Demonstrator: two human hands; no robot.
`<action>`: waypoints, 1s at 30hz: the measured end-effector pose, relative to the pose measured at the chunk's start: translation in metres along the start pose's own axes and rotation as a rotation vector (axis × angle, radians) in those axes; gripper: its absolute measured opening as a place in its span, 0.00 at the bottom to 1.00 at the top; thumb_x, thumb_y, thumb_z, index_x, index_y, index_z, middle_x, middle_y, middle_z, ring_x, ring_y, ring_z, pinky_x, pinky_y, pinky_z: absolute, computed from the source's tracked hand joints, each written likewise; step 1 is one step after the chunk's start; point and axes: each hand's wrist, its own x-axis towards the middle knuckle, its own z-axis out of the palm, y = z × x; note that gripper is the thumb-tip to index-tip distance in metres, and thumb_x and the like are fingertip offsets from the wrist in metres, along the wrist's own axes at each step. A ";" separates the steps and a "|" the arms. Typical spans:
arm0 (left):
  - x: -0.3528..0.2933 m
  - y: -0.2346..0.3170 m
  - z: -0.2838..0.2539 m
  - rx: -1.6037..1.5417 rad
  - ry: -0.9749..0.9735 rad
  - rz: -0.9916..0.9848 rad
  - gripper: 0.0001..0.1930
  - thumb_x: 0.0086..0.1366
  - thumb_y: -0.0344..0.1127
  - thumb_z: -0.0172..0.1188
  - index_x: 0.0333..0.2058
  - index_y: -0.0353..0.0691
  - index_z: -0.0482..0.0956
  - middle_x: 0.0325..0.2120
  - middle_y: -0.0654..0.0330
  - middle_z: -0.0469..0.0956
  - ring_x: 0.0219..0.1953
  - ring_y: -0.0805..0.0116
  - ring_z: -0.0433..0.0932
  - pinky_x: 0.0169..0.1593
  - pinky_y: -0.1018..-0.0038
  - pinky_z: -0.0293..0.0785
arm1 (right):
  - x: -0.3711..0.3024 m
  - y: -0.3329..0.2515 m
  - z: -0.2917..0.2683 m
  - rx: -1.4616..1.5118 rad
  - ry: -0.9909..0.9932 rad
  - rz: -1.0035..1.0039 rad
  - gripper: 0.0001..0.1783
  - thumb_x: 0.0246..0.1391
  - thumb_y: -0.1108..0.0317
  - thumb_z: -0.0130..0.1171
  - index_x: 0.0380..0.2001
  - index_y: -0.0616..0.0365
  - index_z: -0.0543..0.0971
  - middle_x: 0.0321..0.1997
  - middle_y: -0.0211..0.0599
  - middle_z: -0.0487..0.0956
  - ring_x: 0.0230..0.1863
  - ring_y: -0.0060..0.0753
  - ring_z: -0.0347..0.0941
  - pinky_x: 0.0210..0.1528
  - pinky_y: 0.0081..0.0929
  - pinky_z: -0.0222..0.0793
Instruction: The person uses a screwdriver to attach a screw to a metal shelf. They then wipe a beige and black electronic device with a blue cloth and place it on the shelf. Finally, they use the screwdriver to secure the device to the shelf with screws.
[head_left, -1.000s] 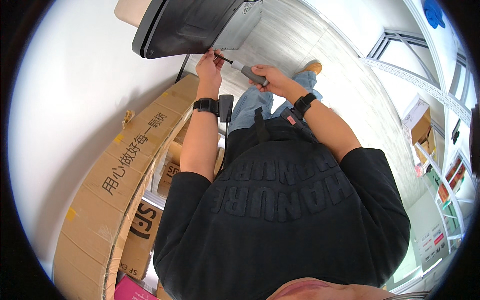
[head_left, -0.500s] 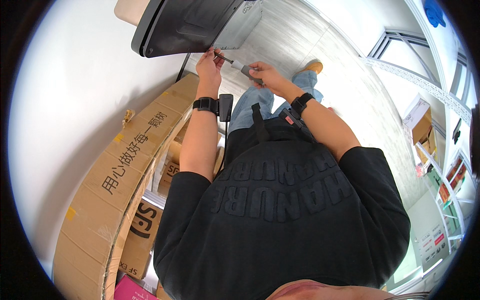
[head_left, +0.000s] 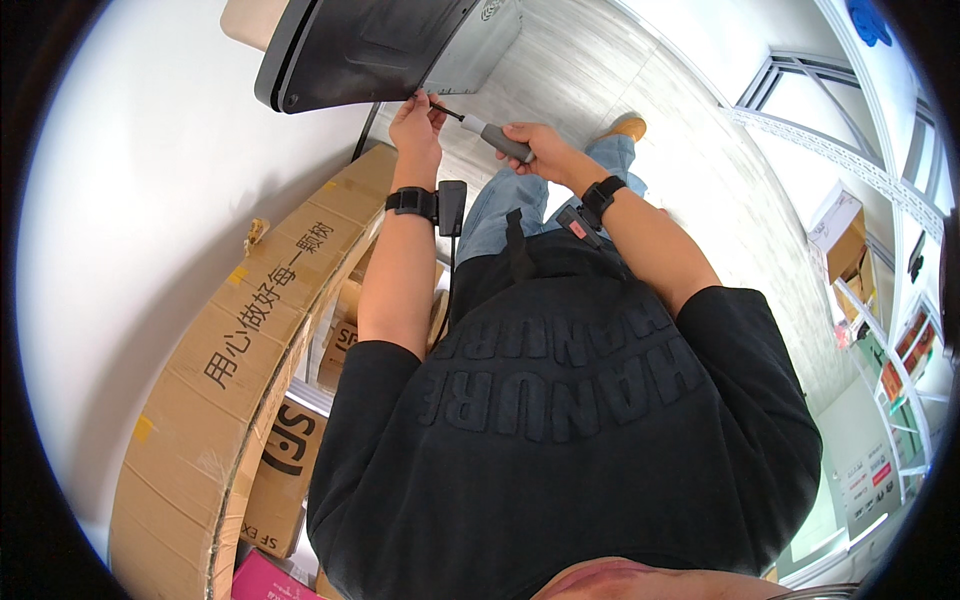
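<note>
My right hand (head_left: 542,152) is wrapped round the grey handle of a screwdriver (head_left: 490,136). Its thin dark shaft points left and up toward the lower edge of a black-fronted machine (head_left: 380,55). At that edge, the fingers of my left hand (head_left: 418,130) are pinched together round the shaft's far end. They hide the tip and anything small held there. A light grey metal side (head_left: 480,55) of the machine adjoins its black front.
A long cardboard piece (head_left: 240,360) stands along my left, with cardboard boxes (head_left: 285,480) behind it. My legs (head_left: 500,205) are below my hands, over the pale floor (head_left: 590,60). White shelving (head_left: 905,400) and an open carton (head_left: 845,240) are at the right.
The machine's edge and my left hand appear very slightly further left and up. My right hand and the screwdriver have shifted a little; the grip on the handle is kept.
</note>
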 end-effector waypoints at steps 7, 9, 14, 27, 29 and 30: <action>-0.002 0.003 0.004 0.012 0.027 -0.013 0.04 0.65 0.33 0.58 0.37 0.42 0.75 0.33 0.62 0.79 0.34 0.68 0.77 0.39 0.72 0.73 | 0.001 -0.001 -0.002 0.046 -0.005 0.014 0.16 0.64 0.58 0.45 0.45 0.57 0.73 0.31 0.35 0.77 0.23 0.22 0.66 0.25 0.23 0.63; -0.003 0.003 0.003 0.005 0.019 -0.014 0.04 0.65 0.33 0.58 0.37 0.42 0.75 0.33 0.62 0.78 0.34 0.68 0.77 0.40 0.72 0.73 | 0.002 0.000 -0.003 0.058 -0.017 0.016 0.16 0.64 0.58 0.46 0.45 0.56 0.73 0.31 0.35 0.77 0.23 0.22 0.67 0.25 0.23 0.63; 0.001 0.001 0.002 -0.016 0.005 -0.015 0.04 0.65 0.33 0.58 0.37 0.42 0.74 0.34 0.62 0.78 0.35 0.68 0.76 0.40 0.71 0.73 | 0.003 0.004 0.001 0.018 0.030 -0.026 0.14 0.63 0.60 0.49 0.48 0.54 0.73 0.35 0.34 0.76 0.27 0.21 0.68 0.30 0.21 0.65; 0.003 -0.006 0.002 -0.037 0.035 0.038 0.08 0.62 0.30 0.61 0.37 0.38 0.72 0.30 0.61 0.75 0.30 0.68 0.77 0.36 0.73 0.76 | 0.006 0.008 0.003 -0.165 0.107 -0.201 0.15 0.60 0.67 0.54 0.50 0.54 0.73 0.36 0.27 0.71 0.31 0.21 0.67 0.34 0.21 0.64; 0.002 -0.005 0.002 -0.033 0.024 0.041 0.08 0.62 0.30 0.61 0.37 0.38 0.72 0.30 0.61 0.75 0.30 0.69 0.77 0.36 0.73 0.76 | 0.005 0.007 0.003 -0.217 0.116 -0.195 0.15 0.60 0.66 0.55 0.50 0.53 0.73 0.36 0.26 0.71 0.31 0.20 0.67 0.33 0.20 0.64; 0.002 -0.004 0.001 -0.032 0.011 0.043 0.08 0.62 0.30 0.62 0.37 0.38 0.72 0.30 0.61 0.75 0.30 0.69 0.77 0.36 0.73 0.76 | 0.004 0.006 0.004 -0.228 0.118 -0.202 0.15 0.60 0.65 0.55 0.50 0.53 0.73 0.36 0.26 0.71 0.31 0.20 0.67 0.33 0.20 0.64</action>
